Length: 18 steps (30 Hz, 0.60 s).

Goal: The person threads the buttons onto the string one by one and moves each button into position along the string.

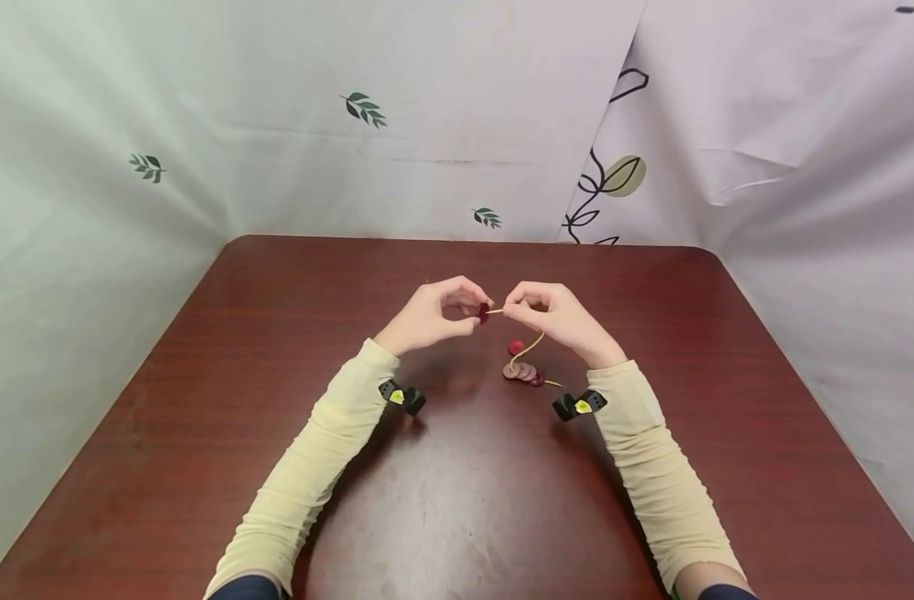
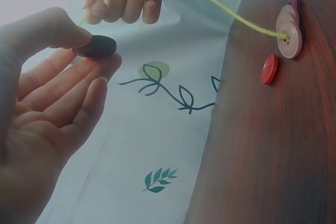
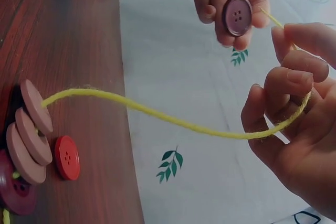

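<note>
Between thumb and fingers, my left hand pinches a dark purple button with several holes, its face toward my right hand. My right hand pinches a yellow cord near its end, and the short free tip points at the button. In the right wrist view the tip stands close beside the button; whether it touches a hole I cannot tell. From the right hand the cord droops to the table, running through several pink buttons and a purple button. A loose red button lies beside them.
The brown wooden table reaches back to a white curtain with leaf prints, which also hangs at both sides. A small black camera is strapped on each sleeve. Past the strung buttons, the cord's other end lies on the table.
</note>
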### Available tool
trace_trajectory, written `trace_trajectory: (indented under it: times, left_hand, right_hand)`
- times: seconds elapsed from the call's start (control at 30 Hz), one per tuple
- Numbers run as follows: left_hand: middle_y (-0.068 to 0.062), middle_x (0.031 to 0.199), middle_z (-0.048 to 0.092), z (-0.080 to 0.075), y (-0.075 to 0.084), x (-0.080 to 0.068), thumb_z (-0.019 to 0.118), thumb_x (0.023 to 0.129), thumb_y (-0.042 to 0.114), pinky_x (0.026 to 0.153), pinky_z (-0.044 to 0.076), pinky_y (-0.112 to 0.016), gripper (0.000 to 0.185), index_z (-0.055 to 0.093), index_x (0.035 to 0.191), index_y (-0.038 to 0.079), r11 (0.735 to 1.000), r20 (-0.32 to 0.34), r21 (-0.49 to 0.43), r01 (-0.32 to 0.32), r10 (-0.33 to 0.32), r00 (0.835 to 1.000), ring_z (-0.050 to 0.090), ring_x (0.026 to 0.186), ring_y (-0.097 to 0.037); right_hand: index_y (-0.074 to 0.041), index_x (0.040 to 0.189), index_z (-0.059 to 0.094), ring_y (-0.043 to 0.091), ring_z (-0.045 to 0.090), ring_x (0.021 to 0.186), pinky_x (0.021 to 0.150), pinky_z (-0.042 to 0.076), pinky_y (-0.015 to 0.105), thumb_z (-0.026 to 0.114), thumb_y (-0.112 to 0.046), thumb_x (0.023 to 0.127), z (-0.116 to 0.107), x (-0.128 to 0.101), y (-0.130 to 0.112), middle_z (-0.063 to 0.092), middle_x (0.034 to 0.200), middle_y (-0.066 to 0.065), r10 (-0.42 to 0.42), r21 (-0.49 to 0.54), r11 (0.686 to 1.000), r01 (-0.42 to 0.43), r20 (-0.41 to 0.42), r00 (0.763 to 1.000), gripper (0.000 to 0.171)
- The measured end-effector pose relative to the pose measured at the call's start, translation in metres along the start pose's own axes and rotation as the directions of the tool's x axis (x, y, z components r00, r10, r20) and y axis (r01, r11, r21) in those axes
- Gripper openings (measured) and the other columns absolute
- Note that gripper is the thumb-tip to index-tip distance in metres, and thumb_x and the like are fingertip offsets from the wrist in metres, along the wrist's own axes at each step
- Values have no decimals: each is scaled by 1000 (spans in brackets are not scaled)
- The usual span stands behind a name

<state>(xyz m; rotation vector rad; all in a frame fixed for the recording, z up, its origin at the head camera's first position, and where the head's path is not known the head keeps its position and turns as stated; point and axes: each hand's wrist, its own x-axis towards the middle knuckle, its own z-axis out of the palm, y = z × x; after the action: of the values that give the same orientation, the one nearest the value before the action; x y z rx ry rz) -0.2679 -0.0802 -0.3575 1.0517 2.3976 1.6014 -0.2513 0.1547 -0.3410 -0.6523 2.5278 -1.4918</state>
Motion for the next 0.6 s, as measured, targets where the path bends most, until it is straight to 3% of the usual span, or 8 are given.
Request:
trace_trajectory:
  times: [0.2, 0.43, 0.6]
  left_hand:
    - [-9, 105, 71, 0, 0, 0, 71, 84, 5, 82, 56, -43, 27, 63, 110, 8, 1000, -20, -11, -11, 11, 1000, 69, 95, -15]
    - [-8, 104, 71, -1, 2, 0, 72, 84, 4, 83, 56, -41, 28, 62, 110, 9, 1000, -31, -10, -14, 14, 999, 69, 97, -16]
    - [-9, 105, 71, 0, 2, 0, 72, 84, 6, 82, 55, -35, 29, 62, 110, 8, 1000, -33, 13, -18, 19, 999, 69, 98, -17]
  right_hand:
    - [-3, 95, 67, 12, 47, 63, 58, 36, 25, 68, -22, 91, 2, 1, 1, 52, 64, 2, -37, -53, 998, 36, -10, 999, 19]
    - [-10, 91, 68, 12, 45, 61, 58, 36, 25, 67, -22, 91, 4, 2, 2, 50, 64, 1, -49, -75, 996, 48, -25, 998, 11]
    - [-7, 92, 68, 11, 43, 60, 57, 34, 25, 67, -22, 92, 5, 3, 3, 51, 65, 6, -49, -88, 995, 47, -15, 999, 15]
